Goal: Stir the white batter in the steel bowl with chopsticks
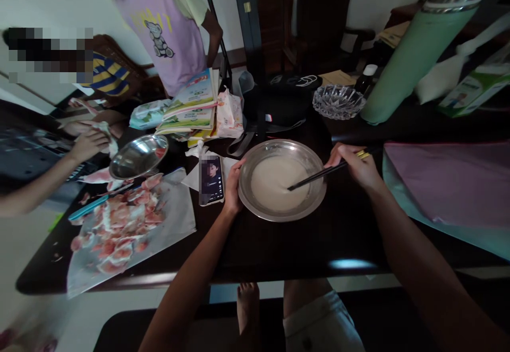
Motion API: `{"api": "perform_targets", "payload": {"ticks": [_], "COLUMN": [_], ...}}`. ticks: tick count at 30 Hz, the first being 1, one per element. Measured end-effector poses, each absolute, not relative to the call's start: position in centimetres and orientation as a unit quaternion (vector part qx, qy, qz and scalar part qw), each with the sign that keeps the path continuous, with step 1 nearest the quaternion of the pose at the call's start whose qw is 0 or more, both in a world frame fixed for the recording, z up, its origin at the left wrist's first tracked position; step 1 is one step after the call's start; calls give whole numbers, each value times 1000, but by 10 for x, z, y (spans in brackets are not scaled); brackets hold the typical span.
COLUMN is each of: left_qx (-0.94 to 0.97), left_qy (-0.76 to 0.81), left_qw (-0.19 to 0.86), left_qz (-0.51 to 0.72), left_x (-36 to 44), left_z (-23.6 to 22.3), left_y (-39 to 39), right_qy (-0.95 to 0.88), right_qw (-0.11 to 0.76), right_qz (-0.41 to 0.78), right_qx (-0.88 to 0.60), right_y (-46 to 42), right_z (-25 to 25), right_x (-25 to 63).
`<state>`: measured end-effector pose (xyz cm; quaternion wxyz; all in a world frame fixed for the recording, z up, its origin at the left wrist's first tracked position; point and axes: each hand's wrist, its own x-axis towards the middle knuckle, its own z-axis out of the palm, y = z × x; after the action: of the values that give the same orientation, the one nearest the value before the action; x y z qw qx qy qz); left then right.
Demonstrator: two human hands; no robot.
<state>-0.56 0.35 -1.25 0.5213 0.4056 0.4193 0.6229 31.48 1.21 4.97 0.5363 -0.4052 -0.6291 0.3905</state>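
A wide metal bowl [282, 216] of pale, milky batter [274, 182] stands on the dark table in front of me. My left hand [233, 188] grips the bowl's left side, the thumb near the rim. In my right hand [354, 163] is a pair of dark chopsticks [319, 175] with gold-coloured ends. Their tips dip into the batter a little right of its middle, and faint swirl marks show around them. A phone [212, 179] with its screen lit lies just left of my left hand.
Pink and white peel pieces [123, 219] cover a plastic sheet [179, 208] at left, beside a blue-handled knife [87, 207] and another metal bowl [139, 174]. A co-worker's hand [93, 142] is near it. Books [191, 102], a glass ashtray [338, 102] and a green flask [418, 60] stand behind.
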Motion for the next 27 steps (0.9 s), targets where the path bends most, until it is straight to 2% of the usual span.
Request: {"api": "perform_targets", "payload": {"ticks": [5, 10, 16, 22, 27], "left_qx": [416, 414, 411, 420, 412], "left_qy": [413, 419, 422, 424, 422], "left_qw": [526, 518, 518, 513, 522], "left_qz": [616, 621, 620, 617, 616], "left_x": [-7, -6, -7, -6, -6], "left_z": [-13, -12, -12, -11, -10], "left_y": [3, 3, 3, 2, 2], "right_qy": [-691, -626, -687, -625, -677], "right_qw": [470, 538, 464, 535, 484], "right_qz": [396, 381, 406, 382, 408], "right_qx": [-380, -416, -384, -421, -376], "right_y": [11, 12, 11, 12, 10], "right_z": [50, 50, 51, 51, 49], "right_x": [309, 315, 309, 314, 309]}}
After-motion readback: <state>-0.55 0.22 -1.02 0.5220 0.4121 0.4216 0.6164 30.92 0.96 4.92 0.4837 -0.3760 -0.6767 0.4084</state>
